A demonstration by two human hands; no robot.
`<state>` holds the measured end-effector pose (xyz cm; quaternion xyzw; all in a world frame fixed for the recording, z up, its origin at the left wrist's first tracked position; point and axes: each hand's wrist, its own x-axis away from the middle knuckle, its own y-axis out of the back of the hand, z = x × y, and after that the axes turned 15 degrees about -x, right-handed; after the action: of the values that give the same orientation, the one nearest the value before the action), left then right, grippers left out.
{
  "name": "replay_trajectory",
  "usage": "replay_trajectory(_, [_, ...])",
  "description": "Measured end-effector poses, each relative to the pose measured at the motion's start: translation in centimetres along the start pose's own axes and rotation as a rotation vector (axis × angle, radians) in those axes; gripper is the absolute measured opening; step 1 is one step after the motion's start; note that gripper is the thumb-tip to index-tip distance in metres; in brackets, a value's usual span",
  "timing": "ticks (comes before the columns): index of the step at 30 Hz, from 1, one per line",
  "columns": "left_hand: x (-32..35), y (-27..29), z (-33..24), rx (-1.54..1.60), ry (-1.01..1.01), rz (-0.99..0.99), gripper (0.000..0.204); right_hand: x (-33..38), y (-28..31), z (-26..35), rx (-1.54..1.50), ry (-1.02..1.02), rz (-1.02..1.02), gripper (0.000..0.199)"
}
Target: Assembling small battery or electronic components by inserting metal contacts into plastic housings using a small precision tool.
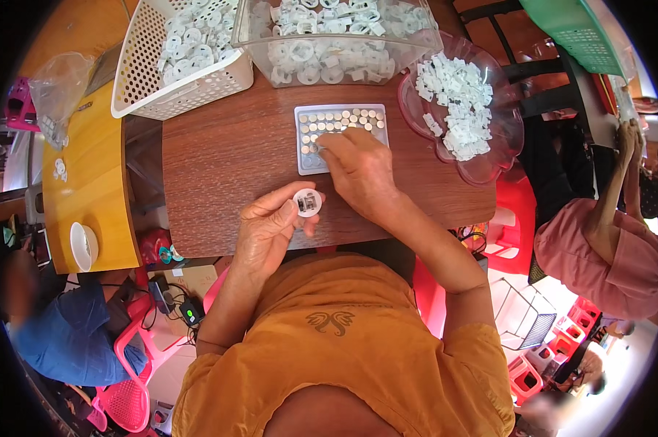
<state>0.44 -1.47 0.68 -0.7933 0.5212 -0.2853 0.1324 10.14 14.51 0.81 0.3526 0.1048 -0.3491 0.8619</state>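
My left hand pinches a round white plastic housing between thumb and fingers, its open side with metal contacts facing up. Beyond it on the brown table lies a shallow white tray with rows of silvery button cells. Over the tray's near part is my right hand, fingers bent together and tips down among the cells at the left. Whatever is between those fingertips is too small and covered to make out. Part of the tray is hidden under this hand.
At the back stand a white perforated basket and a clear bin, both with round white parts. A pink-tinted clear dish at right bears small white pieces. A white bowl sits on the yellow table. People sit at both sides.
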Motion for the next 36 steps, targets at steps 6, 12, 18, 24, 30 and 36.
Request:
replay_trajectory(6, [0.0,0.6,-0.1,0.032,-0.001,-0.015,0.038,-0.7,-1.2,-0.6,0.195,0.199,0.123,0.01])
replay_trajectory(12, [-0.3,0.4,-0.2,0.082,0.02,-0.014,0.037,-1.2,-1.2,-0.5,0.131,0.098,0.148,0.011])
replay_trajectory(18, [-0.4,0.4,-0.1,0.089,0.041,-0.014,0.038,-1.4,-1.3,-0.6,0.138,0.103,0.163,0.013])
replay_trajectory(24, [-0.6,0.5,0.2,0.09,0.038,-0.016,0.039,-1.3,-1.2,-0.8,0.124,0.246,0.113,0.012])
replay_trajectory(30, [-0.9,0.3,0.2,0.088,0.049,-0.031,0.039,-0.5,-0.9,-1.0,-0.01,0.204,0.043,0.022])
replay_trajectory(36, [-0.9,-0.2,0.0,0.109,0.072,-0.059,0.036,0.9,2.0,2.0,-0.256,-0.016,-0.05,0.02])
